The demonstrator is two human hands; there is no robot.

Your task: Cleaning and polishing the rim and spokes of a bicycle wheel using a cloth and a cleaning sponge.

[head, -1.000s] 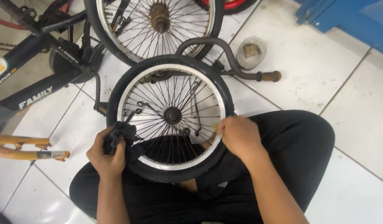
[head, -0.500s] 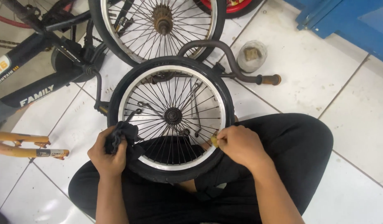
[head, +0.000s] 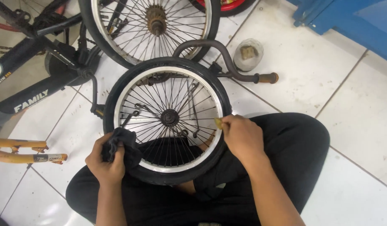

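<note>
A small bicycle wheel (head: 166,119) with a black tyre, white rim and thin spokes lies flat across my lap. My left hand (head: 106,161) grips the tyre at its lower left with a dark cloth (head: 122,144) bunched under the fingers. My right hand (head: 241,136) rests on the right side of the rim, pinching a small yellowish piece (head: 218,122) against the rim's edge. My legs in black trousers (head: 294,146) are folded under the wheel.
A larger spoked wheel (head: 153,25) on a dark bicycle frame (head: 32,96) lies beyond. A rusty handlebar (head: 239,75) and a clear jar (head: 248,53) sit on the white tiled floor. An orange frame part (head: 21,151) lies left, a blue object (head: 352,23) top right.
My right hand has slid upward along the right side of the rim with the yellowish piece. My left hand keeps its grip with the cloth.
</note>
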